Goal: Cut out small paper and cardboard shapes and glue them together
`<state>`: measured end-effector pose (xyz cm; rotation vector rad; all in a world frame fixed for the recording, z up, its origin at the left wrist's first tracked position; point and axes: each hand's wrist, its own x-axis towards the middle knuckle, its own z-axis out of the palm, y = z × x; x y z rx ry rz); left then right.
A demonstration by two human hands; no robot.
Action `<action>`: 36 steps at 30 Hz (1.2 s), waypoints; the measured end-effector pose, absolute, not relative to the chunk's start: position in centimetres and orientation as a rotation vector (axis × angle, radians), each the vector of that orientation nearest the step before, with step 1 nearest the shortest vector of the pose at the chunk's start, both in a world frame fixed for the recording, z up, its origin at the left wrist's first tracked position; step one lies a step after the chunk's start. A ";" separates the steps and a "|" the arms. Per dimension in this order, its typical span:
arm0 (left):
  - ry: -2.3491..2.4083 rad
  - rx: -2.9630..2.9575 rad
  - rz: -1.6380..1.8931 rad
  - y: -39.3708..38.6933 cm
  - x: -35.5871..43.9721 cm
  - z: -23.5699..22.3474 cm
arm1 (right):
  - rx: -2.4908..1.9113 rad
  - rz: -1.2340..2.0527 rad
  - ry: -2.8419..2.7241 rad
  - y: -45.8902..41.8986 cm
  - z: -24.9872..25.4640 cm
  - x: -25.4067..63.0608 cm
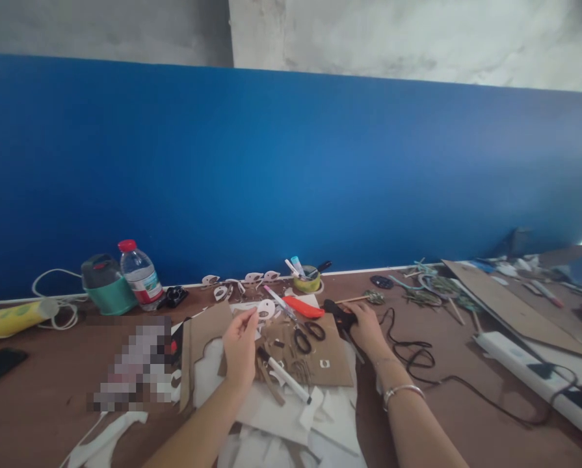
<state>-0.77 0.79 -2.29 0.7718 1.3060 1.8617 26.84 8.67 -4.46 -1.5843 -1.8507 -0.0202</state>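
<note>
Between the thumb and fingers of my left hand [240, 341] is a small white paper cut-out [266, 309] with a dark oval mark. My right hand [366, 325] is closed over a black corded tool that looks like a glue gun [338, 314], partly hidden by the fingers. Between my hands lies brown cardboard [337, 372] with black-handled scissors [302, 338], a white marker [291, 380] and small scraps on it. An orange-red leaf-shaped piece [304, 307] rests at its far edge. White paper sheets [271, 416] spread underneath.
Several white cut-outs [254, 277] line the back edge near a green roll holding pens [307, 281]. A water bottle [142, 276] and a teal container [109, 292] stand left. A black cord [422, 354] and a white power strip [539, 374] lie right, beside a cardboard sheet [519, 305].
</note>
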 end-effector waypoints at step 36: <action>1.255 0.791 1.758 0.6 -0.7 -1.7 | -1.091 0.858 -1.683 0.6 0.2 15.1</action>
